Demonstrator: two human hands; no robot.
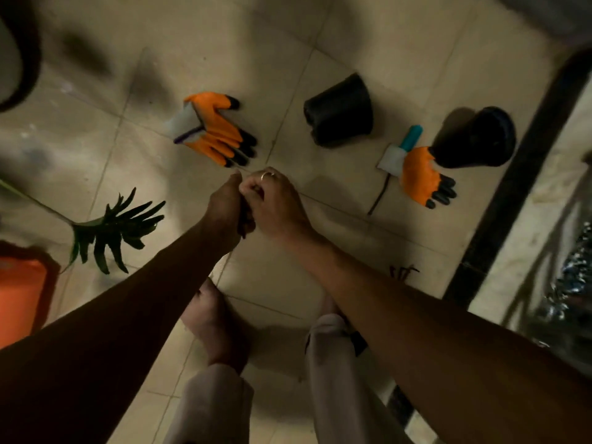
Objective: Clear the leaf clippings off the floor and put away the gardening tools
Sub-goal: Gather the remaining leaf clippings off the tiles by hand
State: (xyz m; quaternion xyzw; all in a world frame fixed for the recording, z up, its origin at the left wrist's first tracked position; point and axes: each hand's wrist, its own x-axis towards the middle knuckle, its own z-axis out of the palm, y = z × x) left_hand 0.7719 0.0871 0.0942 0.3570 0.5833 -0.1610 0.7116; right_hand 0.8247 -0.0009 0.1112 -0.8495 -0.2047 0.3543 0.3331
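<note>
My left hand point(226, 206) and my right hand point(277, 203) meet above the tiled floor, fingers curled around small dark clippings point(245, 221) pressed between them. An orange glove pair point(214, 129) lies just beyond the hands. A single orange glove point(421, 177) lies to the right, over a tool with a teal handle point(411, 139). A large green leaf point(115, 229) on a long stem lies on the floor at left. A small dark clipping point(402, 272) sits on the tile by my right forearm.
Two black plastic pots point(339, 110) point(474, 139) lie on their sides at the back right. An orange bin point(19, 293) stands at the left edge. A dark raised border point(512, 187) runs along the right. My bare feet point(214, 322) stand below the hands.
</note>
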